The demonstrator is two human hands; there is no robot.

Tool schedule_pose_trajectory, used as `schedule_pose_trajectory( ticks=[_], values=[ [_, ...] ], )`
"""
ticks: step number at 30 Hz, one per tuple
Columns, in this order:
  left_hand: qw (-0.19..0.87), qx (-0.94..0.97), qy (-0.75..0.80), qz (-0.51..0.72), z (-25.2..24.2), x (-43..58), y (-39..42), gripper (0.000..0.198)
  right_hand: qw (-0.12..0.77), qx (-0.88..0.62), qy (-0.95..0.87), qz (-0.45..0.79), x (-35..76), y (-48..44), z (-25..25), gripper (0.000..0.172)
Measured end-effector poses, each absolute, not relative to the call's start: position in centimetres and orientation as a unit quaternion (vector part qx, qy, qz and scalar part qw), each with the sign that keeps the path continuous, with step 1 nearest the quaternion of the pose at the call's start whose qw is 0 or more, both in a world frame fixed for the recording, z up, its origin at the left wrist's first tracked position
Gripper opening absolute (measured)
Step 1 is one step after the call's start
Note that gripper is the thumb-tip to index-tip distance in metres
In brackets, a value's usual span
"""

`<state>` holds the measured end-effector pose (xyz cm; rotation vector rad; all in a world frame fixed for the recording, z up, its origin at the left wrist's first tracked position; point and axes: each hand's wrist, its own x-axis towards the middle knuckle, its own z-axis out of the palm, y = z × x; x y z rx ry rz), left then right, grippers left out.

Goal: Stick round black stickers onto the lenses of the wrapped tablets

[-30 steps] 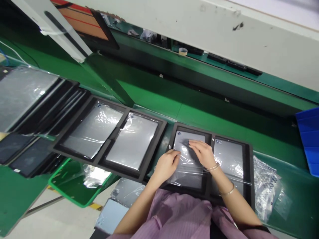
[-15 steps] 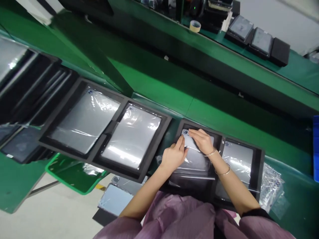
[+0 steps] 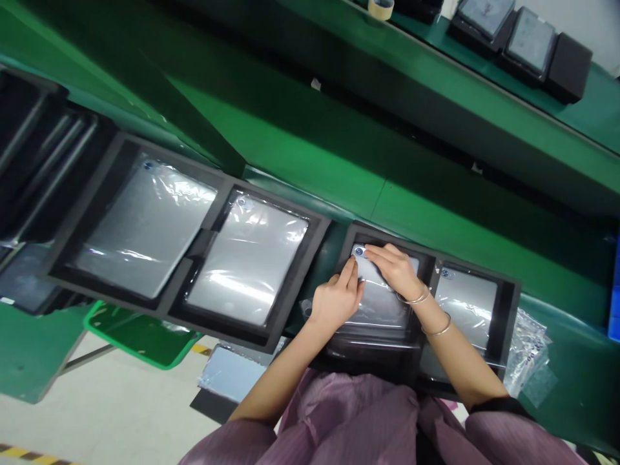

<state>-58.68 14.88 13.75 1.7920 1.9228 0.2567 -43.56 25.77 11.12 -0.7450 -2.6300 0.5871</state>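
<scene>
A silver tablet (image 3: 380,294) lies back side up in the left recess of the dark foam tray (image 3: 426,271) before me. Its camera bump (image 3: 359,251) shows at the upper left corner. My left hand (image 3: 339,296) rests on the tablet's left edge, index fingertip just below the camera, thumb apart. From the right, my right hand (image 3: 394,266) reaches across with outstretched fingers touching the back beside the camera. Whether a small piece of film lies under the fingertips cannot be made out. Another silver tablet (image 3: 467,300) in clear film fills the recess to the right.
Left of me, a second foam tray (image 3: 177,303) holds two wrapped tablets (image 3: 249,258). Stacked black trays (image 3: 43,155) stand farther left, above a green basket (image 3: 140,339). Clear plastic bags (image 3: 527,352) lie at the right. A shelf carries a tape roll (image 3: 381,8) and boxes.
The view has shifted, so the shelf sits higher and the left tray farther left. Both hands stay at the camera corner, with only slight finger movement.
</scene>
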Motion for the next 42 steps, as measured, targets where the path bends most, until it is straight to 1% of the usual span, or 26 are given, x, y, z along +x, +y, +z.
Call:
schedule_pose_trajectory(
  ticks=[3, 6, 12, 22, 26, 31, 36, 40, 42],
  values=[
    [0.230, 0.667, 0.705, 0.074, 13.9, -58.6, 15.0, 0.050, 0.136, -0.256, -0.939, 0.187, -43.6, 26.0, 11.5, 0.030],
    [0.221, 0.669, 0.707, 0.065, 14.0, -58.5, 15.2, 0.048, 0.119, -0.246, -0.946, 0.175, -43.6, 26.2, 11.7, 0.029],
    [0.232, 0.672, 0.702, 0.046, 14.1, -58.3, 15.5, 0.049, 0.081, -0.217, -0.961, 0.148, -43.7, 26.6, 12.1, 0.031],
    [0.221, 0.665, 0.712, 0.035, 13.7, -57.7, 15.6, 0.051, 0.074, -0.223, -0.963, 0.131, -43.3, 26.3, 11.9, 0.035],
    [0.199, 0.670, 0.715, 0.027, 13.2, -57.4, 15.4, 0.051, 0.098, -0.240, -0.950, 0.177, -42.9, 26.4, 11.5, 0.035],
    [0.170, 0.688, 0.705, -0.013, 13.4, -57.3, 15.4, 0.051, 0.171, -0.270, -0.918, 0.235, -42.8, 26.2, 11.5, 0.033],
    [0.168, 0.679, 0.713, -0.045, 14.1, -56.9, 15.7, 0.051, 0.177, -0.288, -0.912, 0.233, -43.1, 25.8, 11.2, 0.035],
    [0.181, 0.669, 0.718, -0.064, 14.4, -56.5, 15.8, 0.052, 0.216, -0.293, -0.898, 0.248, -43.0, 25.7, 11.0, 0.035],
    [0.187, 0.664, 0.721, -0.066, 14.4, -56.4, 15.8, 0.053, 0.219, -0.283, -0.903, 0.236, -42.9, 25.6, 10.9, 0.033]
  ],
)
